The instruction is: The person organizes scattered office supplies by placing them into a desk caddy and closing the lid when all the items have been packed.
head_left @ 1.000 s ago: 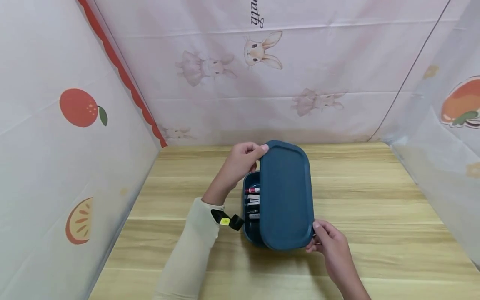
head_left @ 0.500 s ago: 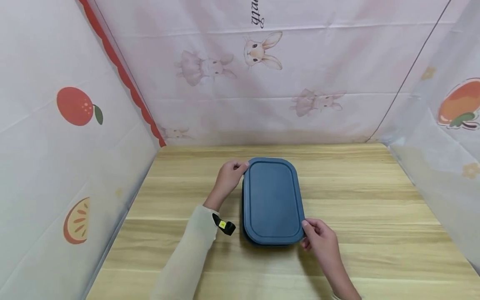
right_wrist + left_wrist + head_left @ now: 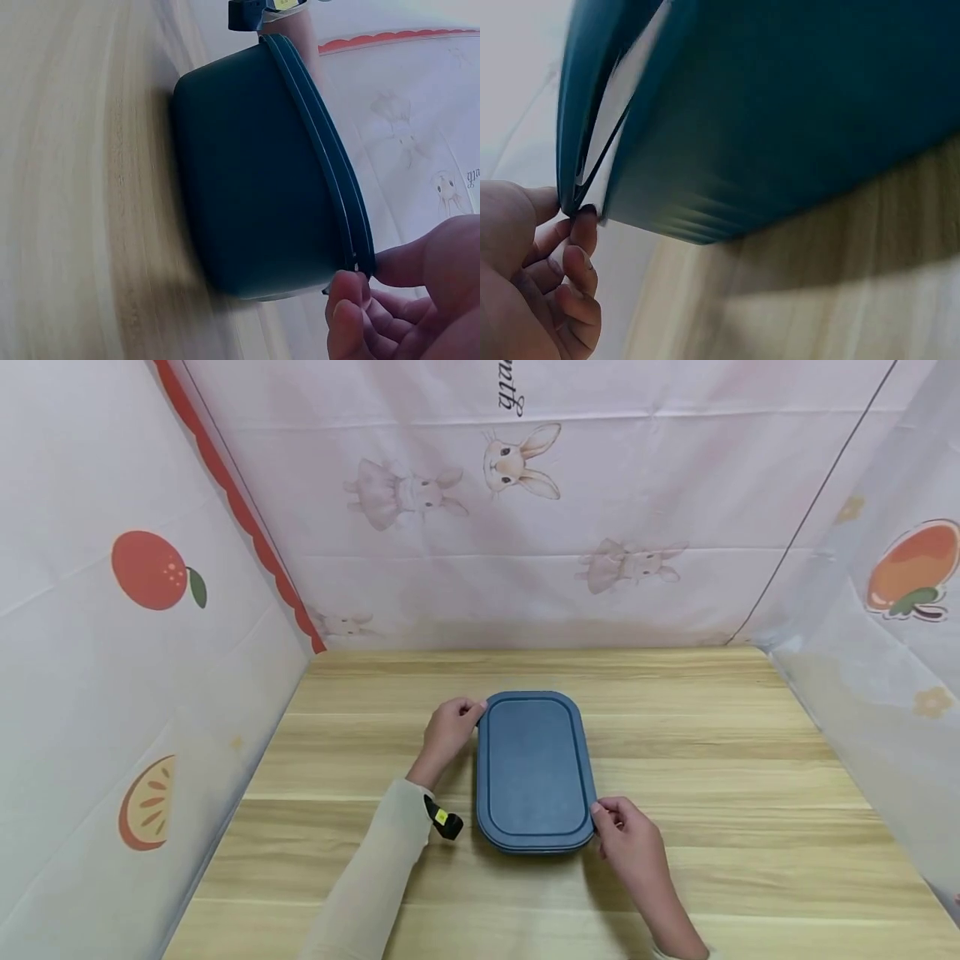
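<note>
A dark blue rectangular lid point(image 3: 536, 764) with rounded corners lies over the matching box point(image 3: 255, 172) on the table. My left hand point(image 3: 447, 727) pinches the lid's far left corner between thumb and fingers. At the near right corner, my right hand point(image 3: 630, 837) pinches the lid's edge in the same way. In the left wrist view a bright gap shows between the lid point(image 3: 585, 82) and the box's rim near my left fingers. Seen from the right wrist, lid and box are close together along the side. The box's contents are hidden under the lid.
The light wood table point(image 3: 750, 827) surrounds the box. A pink sheet printed with rabbits point(image 3: 517, 527) rises behind, and pale sheets with fruit prints point(image 3: 150, 568) stand at both sides. A black strap with a camera point(image 3: 444, 820) sits on my left wrist.
The lid was tilted and shifted right, with small items visible in the box. Both hands have brought it left and down, so it now covers the box.
</note>
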A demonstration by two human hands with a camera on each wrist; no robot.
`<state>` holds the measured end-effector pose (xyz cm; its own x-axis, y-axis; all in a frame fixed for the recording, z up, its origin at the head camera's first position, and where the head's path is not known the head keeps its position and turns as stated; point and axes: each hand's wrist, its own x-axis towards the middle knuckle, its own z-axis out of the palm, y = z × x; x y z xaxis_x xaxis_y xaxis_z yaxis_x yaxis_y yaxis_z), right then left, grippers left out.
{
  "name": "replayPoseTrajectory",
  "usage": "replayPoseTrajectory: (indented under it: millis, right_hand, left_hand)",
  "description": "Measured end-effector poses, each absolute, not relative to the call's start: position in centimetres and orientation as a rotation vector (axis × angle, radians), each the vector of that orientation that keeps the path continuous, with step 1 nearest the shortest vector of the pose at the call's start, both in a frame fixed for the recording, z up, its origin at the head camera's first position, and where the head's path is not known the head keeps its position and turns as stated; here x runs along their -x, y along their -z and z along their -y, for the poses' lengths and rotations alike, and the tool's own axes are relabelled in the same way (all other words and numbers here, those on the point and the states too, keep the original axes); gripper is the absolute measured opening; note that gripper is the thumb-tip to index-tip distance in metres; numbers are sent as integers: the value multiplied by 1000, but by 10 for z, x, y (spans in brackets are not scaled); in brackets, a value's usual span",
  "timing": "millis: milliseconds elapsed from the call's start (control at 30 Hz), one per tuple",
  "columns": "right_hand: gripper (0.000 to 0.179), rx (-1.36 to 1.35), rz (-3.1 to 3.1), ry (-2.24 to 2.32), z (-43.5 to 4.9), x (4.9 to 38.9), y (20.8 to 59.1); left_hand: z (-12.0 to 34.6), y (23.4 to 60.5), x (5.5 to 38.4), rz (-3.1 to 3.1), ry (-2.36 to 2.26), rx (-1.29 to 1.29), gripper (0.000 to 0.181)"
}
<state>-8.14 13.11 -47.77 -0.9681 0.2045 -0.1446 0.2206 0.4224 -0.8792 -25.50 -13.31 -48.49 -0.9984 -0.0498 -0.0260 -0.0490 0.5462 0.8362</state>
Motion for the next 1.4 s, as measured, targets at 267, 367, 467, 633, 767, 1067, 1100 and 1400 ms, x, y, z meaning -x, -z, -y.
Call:
replayPoseTrajectory:
  millis: [267,367,467,633,767,1067,1100,1400]
  right_hand:
    - [25,-394,-2674,1588,-127,80,479]
    - [26,-391,-2684,1586,-126,80,481]
    - [28,-394,-2691,1577,-125,79,482]
    - [31,-391,-2686,1544,-126,80,483]
    - [33,-404,-2653,1554,-127,80,483]
    - [34,-401,-2590,1602,-130,81,484]
    - [34,-402,-2584,1604,-131,81,484]
    - [35,-388,-2527,1641,-129,80,485]
  left_hand:
    - [134,495,255,2675,1573,-80,32]
    - [134,496,256,2661,1571,-85,29]
    - [135,498,257,2676,1550,-82,26]
    - [136,500,256,2713,1538,-65,27]
    - [135,500,257,2746,1554,-46,31]
    - [133,502,260,2773,1580,-34,30]
    - [133,502,260,2776,1583,-29,30]
    - [136,500,257,2788,1643,-44,30]
